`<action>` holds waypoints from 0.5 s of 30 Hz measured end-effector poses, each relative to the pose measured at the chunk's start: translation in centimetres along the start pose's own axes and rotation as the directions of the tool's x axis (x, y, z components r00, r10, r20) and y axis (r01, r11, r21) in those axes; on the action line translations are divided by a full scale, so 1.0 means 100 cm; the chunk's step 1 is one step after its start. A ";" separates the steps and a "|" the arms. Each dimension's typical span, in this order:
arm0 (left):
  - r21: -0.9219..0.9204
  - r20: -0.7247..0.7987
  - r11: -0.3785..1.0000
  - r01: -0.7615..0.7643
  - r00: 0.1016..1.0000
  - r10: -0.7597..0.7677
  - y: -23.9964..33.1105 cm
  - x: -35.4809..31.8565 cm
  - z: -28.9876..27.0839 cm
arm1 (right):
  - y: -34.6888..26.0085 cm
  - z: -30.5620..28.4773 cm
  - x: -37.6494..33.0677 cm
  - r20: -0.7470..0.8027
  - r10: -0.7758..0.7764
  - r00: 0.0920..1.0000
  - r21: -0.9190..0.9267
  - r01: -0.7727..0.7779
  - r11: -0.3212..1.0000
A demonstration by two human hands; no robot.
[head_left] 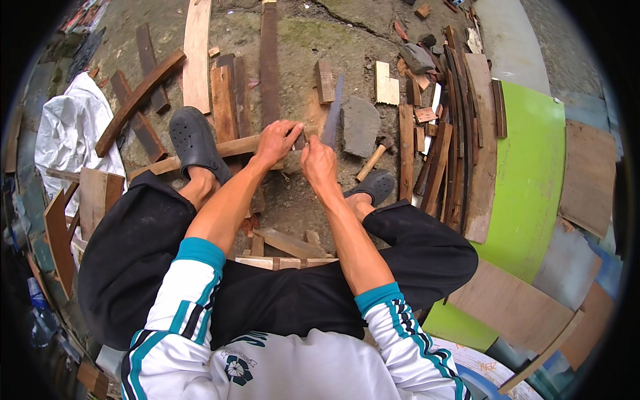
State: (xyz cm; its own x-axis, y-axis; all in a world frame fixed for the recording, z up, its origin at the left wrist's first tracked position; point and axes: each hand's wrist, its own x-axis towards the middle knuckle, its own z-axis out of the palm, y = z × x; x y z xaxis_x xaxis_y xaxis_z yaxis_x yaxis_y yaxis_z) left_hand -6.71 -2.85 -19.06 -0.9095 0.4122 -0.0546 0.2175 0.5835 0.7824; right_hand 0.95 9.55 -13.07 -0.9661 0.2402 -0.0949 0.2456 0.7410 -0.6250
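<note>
My left hand (277,141) is closed over the end of a long light-brown wooden strip (235,147), beside a small dark brown block (301,139). The strip runs off to the left, by my left shoe (193,143). Close by, my right hand (319,162) is a fist, touching or nearly touching the block. A handsaw's grey blade (333,113) points away from this fist, just right of the strip's end. The fist hides the saw's handle. Pale sawdust (313,112) lies left of the blade.
A grey stone slab (361,127) and a short wooden stick (371,163) lie right of the saw. Long boards (481,147) and a green panel (530,173) stretch along the right. Planks (197,57) and a white sack (77,130) lie left.
</note>
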 end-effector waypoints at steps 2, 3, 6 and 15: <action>-0.004 0.002 1.000 0.000 1.000 0.000 -0.002 0.000 0.001 | 0.002 0.000 -0.005 0.012 -0.001 1.000 0.010 0.000 1.000; -0.009 -0.005 1.000 -0.004 1.000 0.004 -0.003 -0.001 0.001 | 0.003 -0.001 -0.008 0.008 0.006 1.000 0.031 -0.006 1.000; -0.006 -0.008 1.000 -0.004 1.000 0.004 -0.001 0.000 0.000 | 0.000 -0.005 -0.009 -0.010 0.045 0.999 0.053 -0.044 0.998; -0.011 -0.023 1.000 0.006 1.000 -0.007 0.000 0.000 0.000 | 0.000 0.004 -0.016 -0.115 0.115 0.987 0.070 -0.108 0.992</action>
State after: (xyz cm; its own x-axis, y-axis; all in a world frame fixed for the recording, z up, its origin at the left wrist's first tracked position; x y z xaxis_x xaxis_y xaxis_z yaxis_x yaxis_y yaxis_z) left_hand -6.67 -2.82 -19.04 -0.9186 0.3924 -0.0458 0.2077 0.5782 0.7890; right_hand 2.46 8.93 -13.29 -0.9158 0.3942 -0.0769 0.3419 0.6649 -0.6641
